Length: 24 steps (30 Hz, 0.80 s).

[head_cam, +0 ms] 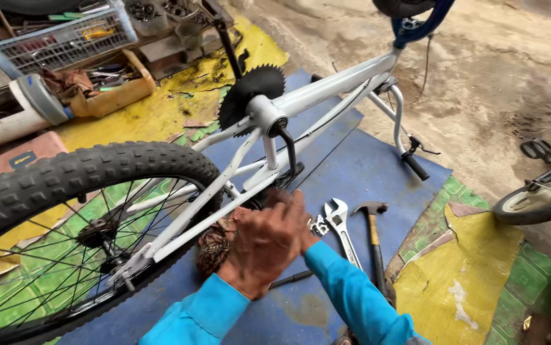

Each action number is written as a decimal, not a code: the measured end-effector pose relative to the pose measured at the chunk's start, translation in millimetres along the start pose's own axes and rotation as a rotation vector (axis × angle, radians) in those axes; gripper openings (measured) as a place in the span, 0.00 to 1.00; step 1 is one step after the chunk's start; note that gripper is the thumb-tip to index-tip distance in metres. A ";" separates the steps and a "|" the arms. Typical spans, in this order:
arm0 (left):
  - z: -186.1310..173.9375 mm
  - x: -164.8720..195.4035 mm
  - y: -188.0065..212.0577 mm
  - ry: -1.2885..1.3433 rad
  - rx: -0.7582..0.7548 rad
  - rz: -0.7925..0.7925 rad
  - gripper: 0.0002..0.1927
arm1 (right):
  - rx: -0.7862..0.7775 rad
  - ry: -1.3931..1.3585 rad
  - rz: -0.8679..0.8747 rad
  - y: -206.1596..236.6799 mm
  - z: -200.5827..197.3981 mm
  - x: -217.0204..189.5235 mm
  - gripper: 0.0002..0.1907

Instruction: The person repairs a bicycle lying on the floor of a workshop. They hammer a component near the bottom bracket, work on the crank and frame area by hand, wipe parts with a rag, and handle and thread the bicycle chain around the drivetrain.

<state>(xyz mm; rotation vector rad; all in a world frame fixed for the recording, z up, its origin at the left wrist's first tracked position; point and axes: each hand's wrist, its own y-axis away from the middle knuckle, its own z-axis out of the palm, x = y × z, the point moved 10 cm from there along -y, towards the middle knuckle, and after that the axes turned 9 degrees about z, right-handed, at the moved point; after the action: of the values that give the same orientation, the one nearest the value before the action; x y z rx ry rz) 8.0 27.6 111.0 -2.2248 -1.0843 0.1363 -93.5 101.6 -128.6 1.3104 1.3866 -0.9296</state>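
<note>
The white bicycle frame (326,89) is lying inverted over the blue mat (365,172), its rear wheel (64,211) nearest the camera. The left hand (259,246) is reaching in at the seat area beneath the frame, fingers curled; what it is gripping cannot be told. The right hand (304,220) is sitting mostly hidden behind it, state unclear. Risk: knuckles are working close to the toothed chainring (250,92), and a slip could cause a cut. An adjustable wrench (339,223) and hammer (372,227) are lying just beside.

Head camera; looks steeply down, close over upturned bicycle (301,102).
</note>
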 end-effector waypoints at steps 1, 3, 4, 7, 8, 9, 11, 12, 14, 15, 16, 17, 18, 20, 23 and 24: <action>0.7 -5.3 0.1 0.004 -0.011 -0.032 0.23 | 0.145 0.003 0.010 -10.9 -22.9 -3.5 0.26; 1.0 -12.1 -1.5 0.005 -0.021 -0.072 0.23 | 0.432 0.077 -0.099 -19.4 -69.8 -24.2 0.26; 1.3 -13.6 -3.0 0.003 -0.019 -0.079 0.23 | 0.523 0.123 -0.178 -18.9 -83.5 -36.1 0.26; 5.6 -17.3 -3.8 0.021 -0.028 -0.099 0.23 | 0.455 0.375 -0.408 -21.2 -81.7 -63.2 0.38; 8.5 -18.2 -3.0 0.033 -0.036 -0.107 0.23 | 0.388 0.458 -0.436 -22.6 -73.1 -62.8 0.42; 12.1 -19.1 -1.8 0.030 -0.052 -0.112 0.22 | 0.289 0.381 -0.350 -28.5 -68.1 -49.8 0.42; 19.1 -21.9 1.6 0.018 -0.083 -0.122 0.20 | 0.086 0.226 -0.184 -37.2 -50.7 -20.4 0.43; 23.9 -25.5 3.8 0.024 -0.111 -0.144 0.19 | 0.079 0.206 -0.143 -39.5 -48.6 -10.4 0.40; 32.9 -33.2 7.7 0.042 -0.165 -0.188 0.15 | 0.068 0.171 -0.058 -41.3 -43.4 5.7 0.33; 31.8 -35.0 6.8 0.037 -0.143 -0.179 0.17 | 0.006 0.197 -0.066 -40.6 -34.2 5.6 0.32; 30.8 -36.9 5.1 0.035 -0.125 -0.169 0.19 | -0.055 0.220 -0.069 -38.4 -23.6 7.3 0.31; 29.3 -37.7 3.5 0.032 -0.108 -0.159 0.21 | -0.114 0.242 -0.072 -36.0 -14.9 7.4 0.30; 27.3 -37.8 1.1 0.039 -0.088 -0.148 0.21 | -0.185 0.218 -0.042 -27.8 -3.3 5.6 0.27; 21.0 -35.6 -5.3 0.051 -0.045 -0.128 0.21 | -0.295 0.338 -0.098 -10.1 19.0 -18.4 0.27; -12.2 -7.9 -13.3 0.049 0.191 0.044 0.24 | -0.482 0.016 -0.228 27.7 29.0 -85.5 0.29; -21.1 1.8 -14.0 0.078 0.233 0.090 0.24 | -0.550 -0.220 -0.244 37.1 24.8 -111.4 0.28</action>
<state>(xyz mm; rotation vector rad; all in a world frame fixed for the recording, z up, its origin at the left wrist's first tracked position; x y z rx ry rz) 7.4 24.5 136.2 -2.0516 -0.8799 0.2018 -59.6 55.5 -23.1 0.6194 1.5069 -0.7467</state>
